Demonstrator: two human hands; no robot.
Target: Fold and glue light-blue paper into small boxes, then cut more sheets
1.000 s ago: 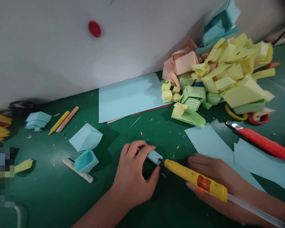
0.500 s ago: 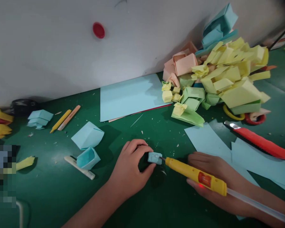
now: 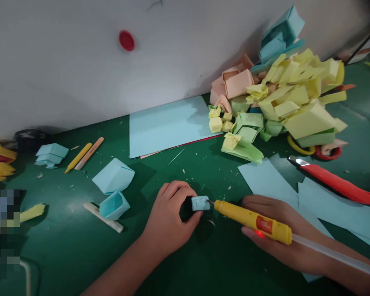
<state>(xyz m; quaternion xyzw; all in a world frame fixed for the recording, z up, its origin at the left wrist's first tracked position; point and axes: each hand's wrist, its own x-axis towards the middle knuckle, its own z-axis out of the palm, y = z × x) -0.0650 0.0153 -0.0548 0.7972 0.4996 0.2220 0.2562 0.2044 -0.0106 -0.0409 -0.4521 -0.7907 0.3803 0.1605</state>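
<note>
Between the thumb and fingers of my left hand [image 3: 169, 218] is a small folded light-blue paper piece [image 3: 200, 203], with a shiny, glue-like patch on top. My right hand [image 3: 274, 222] is closed around a yellow hot glue gun [image 3: 243, 216] with a red light glowing on its side. A long translucent glue stick [image 3: 333, 253] runs out of its rear end. The gun's dark nozzle points left at the right end of the paper piece; whether it touches cannot be made out. Most of my right hand's grip lies behind the gun.
Folded yellow paper shapes [image 3: 305, 90] pile up at the back right. A red-handled utility knife [image 3: 336, 181] lies across blue sheets [image 3: 274, 185]. Two blue paper shapes [image 3: 114, 176] and a whitish rolled stick [image 3: 106, 220] sit left. A flat blue sheet [image 3: 166, 127] lies by the wall.
The small blue paper piece has turned to lie more level in my left hand, and the fingers have shifted on it. The glue gun stays at its right end.
</note>
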